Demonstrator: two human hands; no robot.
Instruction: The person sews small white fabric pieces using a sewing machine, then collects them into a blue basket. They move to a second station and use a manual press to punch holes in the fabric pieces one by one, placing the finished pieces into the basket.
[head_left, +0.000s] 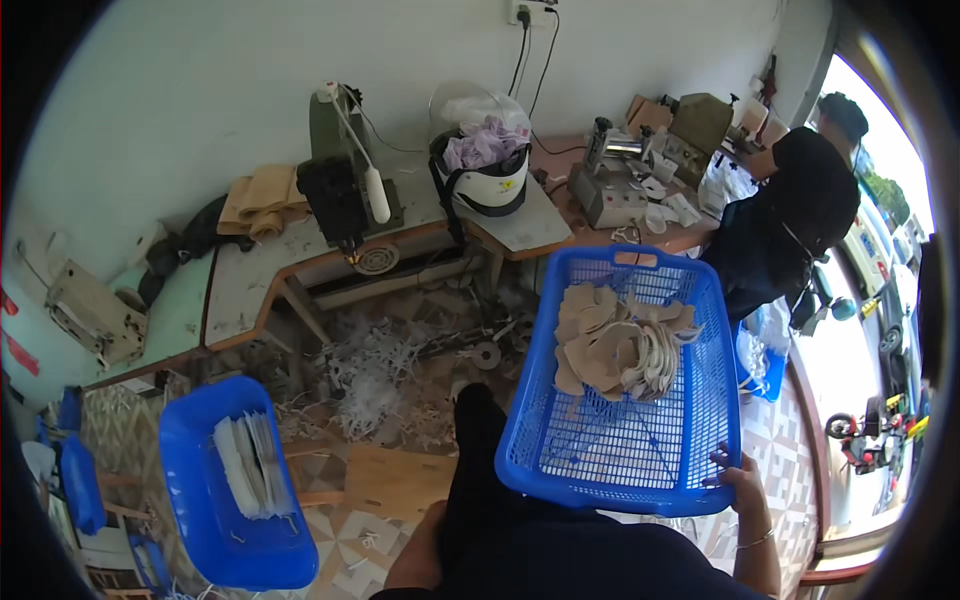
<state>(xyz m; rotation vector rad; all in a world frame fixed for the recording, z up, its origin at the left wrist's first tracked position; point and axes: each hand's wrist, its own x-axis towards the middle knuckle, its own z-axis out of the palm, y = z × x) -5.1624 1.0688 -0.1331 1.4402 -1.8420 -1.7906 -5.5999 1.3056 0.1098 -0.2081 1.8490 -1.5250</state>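
Note:
My right hand [741,484] grips the near right corner of a blue plastic mesh basket [620,495], fingers hooked over its rim. Inside, toward the far half, lies a pile of beige curved cut pieces [625,345], some loose and some stacked in a fanned row. The basket is in front of my body, its far end close to the workbench. My left hand [430,532] is low beside my thigh, near a wooden stool seat [395,480]; its fingers are hidden.
A blue tub [185,510] with white stacked pieces stands at left. Sewing machines [335,190] and a white helmet [492,190] sit on the benches [240,290]. White scraps [375,375] litter the floor. Another person [800,200] works at right, near the open doorway.

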